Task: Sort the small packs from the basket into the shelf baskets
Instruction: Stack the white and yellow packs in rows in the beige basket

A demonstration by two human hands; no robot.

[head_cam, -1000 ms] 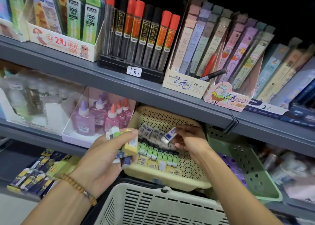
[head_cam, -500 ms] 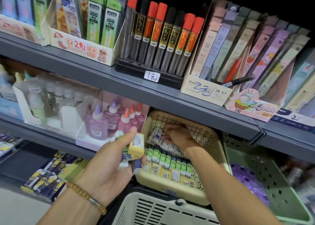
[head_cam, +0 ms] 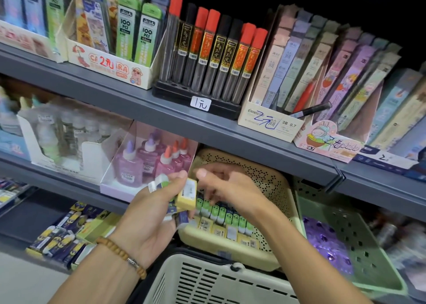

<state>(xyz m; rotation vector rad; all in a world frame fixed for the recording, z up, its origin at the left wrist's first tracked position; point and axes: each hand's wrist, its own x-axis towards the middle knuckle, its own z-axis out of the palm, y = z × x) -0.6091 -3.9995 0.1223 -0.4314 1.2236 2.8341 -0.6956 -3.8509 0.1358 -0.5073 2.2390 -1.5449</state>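
Has drawn the right grip (head_cam: pixel 230 188) back out of the beige shelf basket (head_cam: pixel 269 179) since half a second ago, up against the bundle at its 9 o'clock. Keeps the left grip (head_cam: pixel 149 213) clamped on that bundle of small packs (head_cam: pixel 179 209) as before, thumb over the yellow pack (head_cam: pixel 187 195) on top, just in front of the basket's left rim. Curls the right fingers (head_cam: pixel 207 195) down at the yellow pack's edge; cannot tell whether pinching it or only touching, nor the number of packs in the bundle. Counts two shelf baskets on the lower shelf: the beige one at 5 o'clock of the view's middle, the green shelf basket (head_cam: pixel 345 220) touching it at 4 o'clock. Counts one carrying basket (head_cam: pixel 219 280) at 6 o'clock, under both wrists. Counts eight tubes (head_cam: pixel 216 57) in the black rack (head_cam: pixel 196 100) at 12 o'clock, five capped red and three black. Finds one row of green-topped packs (head_cam: pixel 221 213) and one row of yellow ones lying in the beige basket. Shows plastic throughout: beige walls pierced with fine round dots, green walls with larger square holes, carrying basket pale with long slots. Wears a bracelet (head_cam: pixel 119 253) of round wooden beads on the left wrist.
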